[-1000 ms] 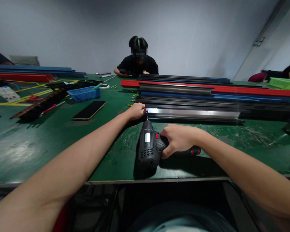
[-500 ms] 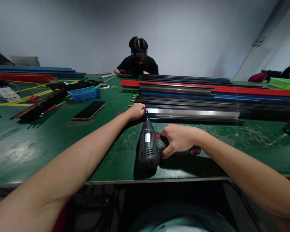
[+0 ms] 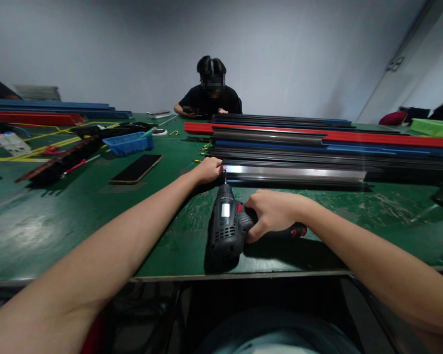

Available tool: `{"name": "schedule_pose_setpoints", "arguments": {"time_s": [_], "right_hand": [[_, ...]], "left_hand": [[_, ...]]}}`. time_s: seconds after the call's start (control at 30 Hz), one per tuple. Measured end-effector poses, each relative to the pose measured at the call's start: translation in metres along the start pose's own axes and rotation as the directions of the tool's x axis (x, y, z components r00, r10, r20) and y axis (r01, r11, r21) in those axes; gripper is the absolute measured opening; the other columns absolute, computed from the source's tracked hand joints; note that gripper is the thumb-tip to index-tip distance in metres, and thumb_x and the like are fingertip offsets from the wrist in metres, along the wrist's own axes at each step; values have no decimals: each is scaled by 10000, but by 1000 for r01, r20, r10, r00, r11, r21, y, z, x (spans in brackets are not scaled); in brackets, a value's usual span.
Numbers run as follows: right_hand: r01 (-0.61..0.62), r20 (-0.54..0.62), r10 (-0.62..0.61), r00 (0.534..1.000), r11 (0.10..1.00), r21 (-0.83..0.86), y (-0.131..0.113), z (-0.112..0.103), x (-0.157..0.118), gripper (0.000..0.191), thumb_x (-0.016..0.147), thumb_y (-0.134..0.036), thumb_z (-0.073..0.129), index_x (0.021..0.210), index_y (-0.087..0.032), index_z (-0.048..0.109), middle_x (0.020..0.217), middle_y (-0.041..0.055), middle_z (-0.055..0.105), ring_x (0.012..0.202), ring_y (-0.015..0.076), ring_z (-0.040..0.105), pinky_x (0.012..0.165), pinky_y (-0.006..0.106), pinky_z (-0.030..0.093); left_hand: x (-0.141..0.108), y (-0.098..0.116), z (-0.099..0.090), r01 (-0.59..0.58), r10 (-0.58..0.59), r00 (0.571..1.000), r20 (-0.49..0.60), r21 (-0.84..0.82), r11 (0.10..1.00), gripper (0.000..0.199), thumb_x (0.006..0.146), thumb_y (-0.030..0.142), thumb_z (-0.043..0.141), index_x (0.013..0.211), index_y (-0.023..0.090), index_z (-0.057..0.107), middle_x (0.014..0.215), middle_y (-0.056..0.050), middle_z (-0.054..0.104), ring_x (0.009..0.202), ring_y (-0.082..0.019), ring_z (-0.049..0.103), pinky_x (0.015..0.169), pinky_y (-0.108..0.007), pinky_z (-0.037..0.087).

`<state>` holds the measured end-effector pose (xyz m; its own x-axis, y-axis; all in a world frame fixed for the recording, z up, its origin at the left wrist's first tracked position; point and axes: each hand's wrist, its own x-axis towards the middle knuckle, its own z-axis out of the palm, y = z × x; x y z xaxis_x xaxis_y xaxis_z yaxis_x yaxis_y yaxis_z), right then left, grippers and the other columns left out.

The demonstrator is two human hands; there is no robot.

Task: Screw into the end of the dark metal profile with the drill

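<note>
My right hand (image 3: 271, 214) is wrapped round the handle of a black cordless drill (image 3: 227, 226), which lies on its side on the green table (image 3: 177, 250). The drill's bit points away from me and reaches the left end of a silver metal profile (image 3: 295, 173). At that same end, my left hand (image 3: 208, 170) is closed with its fingertips at the profile's edge, close to the bit tip. What the left fingers pinch is too small to make out.
More black, blue and red profiles (image 3: 376, 139) lie behind the silver one. To the left are a phone (image 3: 136, 168), a blue tray (image 3: 129, 143) and cables. A person (image 3: 214, 93) sits across the table. A green tray (image 3: 433, 128) stands at far right.
A dark sleeve at the far right edge has shifted slightly. My hands and the drill show no visible change.
</note>
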<state>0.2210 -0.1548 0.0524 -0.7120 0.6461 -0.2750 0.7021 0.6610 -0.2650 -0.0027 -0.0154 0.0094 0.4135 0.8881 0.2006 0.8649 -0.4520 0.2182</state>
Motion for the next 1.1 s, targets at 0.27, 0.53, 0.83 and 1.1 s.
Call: {"name": "schedule_pose_setpoints", "arguments": {"time_s": [0.27, 0.53, 0.83, 1.1], "right_hand": [[-12, 19, 12, 1000, 1000, 14, -1, -1, -1, 499, 707, -663, 758, 775, -171, 709, 672, 13, 613, 570, 154, 480, 526, 303, 317], [-22, 22, 22, 1000, 1000, -9, -2, -2, -1, 537, 711, -679, 750, 820, -153, 734, 712, 40, 650, 589, 162, 501, 538, 298, 329], [-13, 18, 14, 1000, 1000, -5, -1, -1, 0, 519, 712, -671, 747, 797, -160, 724, 687, 24, 628, 570, 154, 483, 525, 304, 318], [-25, 24, 25, 999, 1000, -18, -1, -1, 0, 543, 710, -684, 746, 819, -152, 735, 717, 41, 654, 594, 167, 510, 530, 307, 319]], "left_hand": [[2, -4, 2, -23, 21, 999, -30, -94, 995, 274, 785, 349, 503, 580, 190, 590, 661, -88, 678, 688, -215, 577, 659, -296, 413], [2, -5, 3, -36, 33, 999, -41, -81, 996, 275, 780, 354, 490, 570, 197, 573, 648, -88, 671, 667, -209, 563, 641, -298, 406], [0, -2, 1, -19, 18, 1000, -23, -73, 997, 265, 795, 306, 493, 588, 185, 606, 656, -82, 668, 670, -207, 572, 647, -293, 407], [2, -3, 1, -32, 29, 999, -28, -84, 996, 278, 788, 335, 492, 573, 192, 596, 599, -70, 631, 650, -203, 548, 635, -293, 402]]}}
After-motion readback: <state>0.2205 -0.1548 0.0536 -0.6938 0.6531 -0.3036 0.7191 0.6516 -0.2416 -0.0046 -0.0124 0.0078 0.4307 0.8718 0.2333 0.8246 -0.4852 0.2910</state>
